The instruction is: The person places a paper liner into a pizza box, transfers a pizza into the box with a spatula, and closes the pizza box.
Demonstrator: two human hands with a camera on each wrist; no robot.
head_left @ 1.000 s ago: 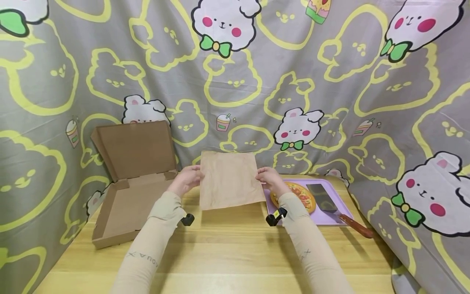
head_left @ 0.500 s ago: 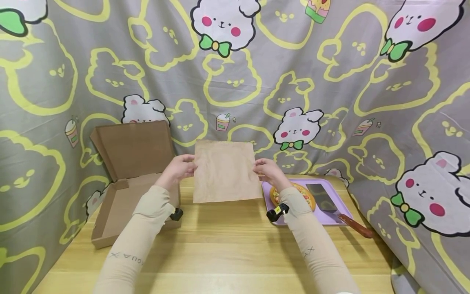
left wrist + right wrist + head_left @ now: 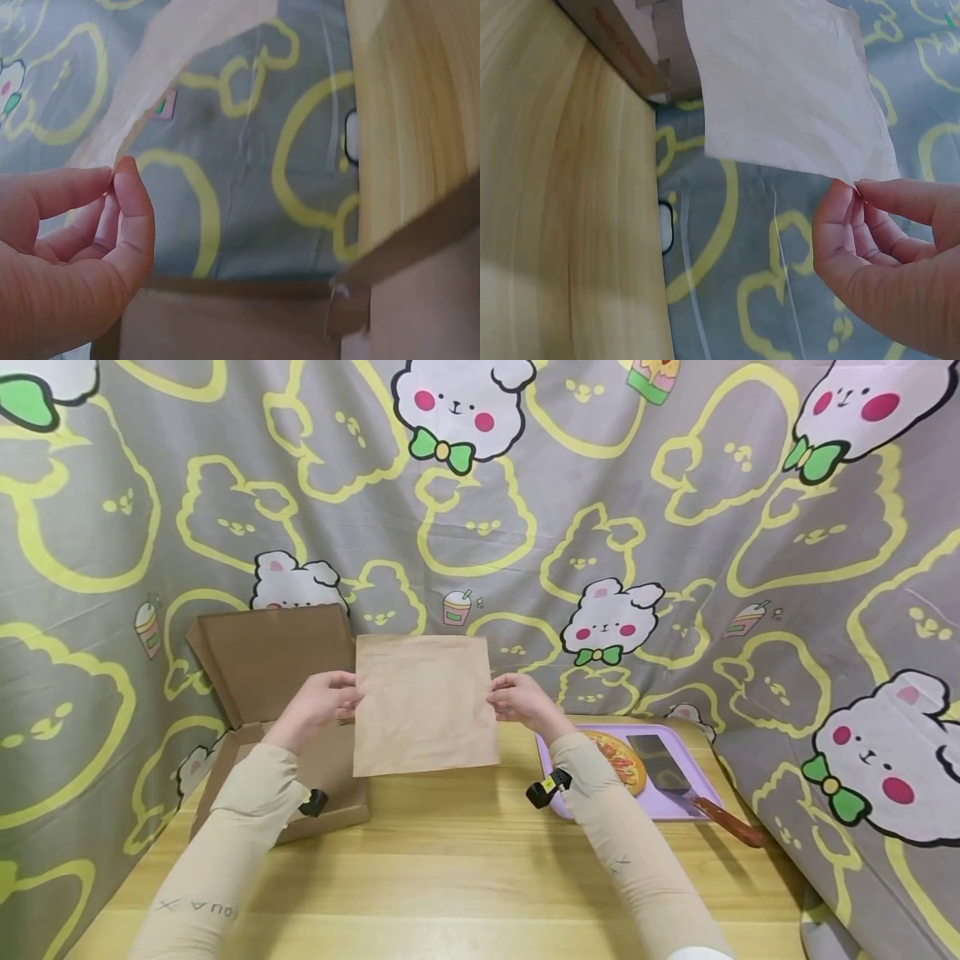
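A square sheet of brown paper (image 3: 424, 705) hangs in the air between my two hands, facing the head camera. My left hand (image 3: 318, 708) pinches its left edge between thumb and fingers, in front of the open cardboard box (image 3: 281, 664). The right edge is pinched by my right hand (image 3: 525, 702). In the left wrist view the thumb and index tips of the left hand (image 3: 82, 247) meet on the paper (image 3: 176, 56). The right wrist view has the right hand (image 3: 889, 247) holding the sheet (image 3: 787, 90) by its edge.
On the right of the wooden table (image 3: 465, 877) lies a purple tray (image 3: 693, 768) with a pizza (image 3: 626, 763), partly hidden by the right arm, and a spatula whose wooden handle (image 3: 727, 821) sticks out over the tray's edge. A patterned cloth (image 3: 495, 585) hangs behind.
Both hands have moved left and upward with the paper, which now overlaps the box's right side in the head view. The box and tray have stayed in place.
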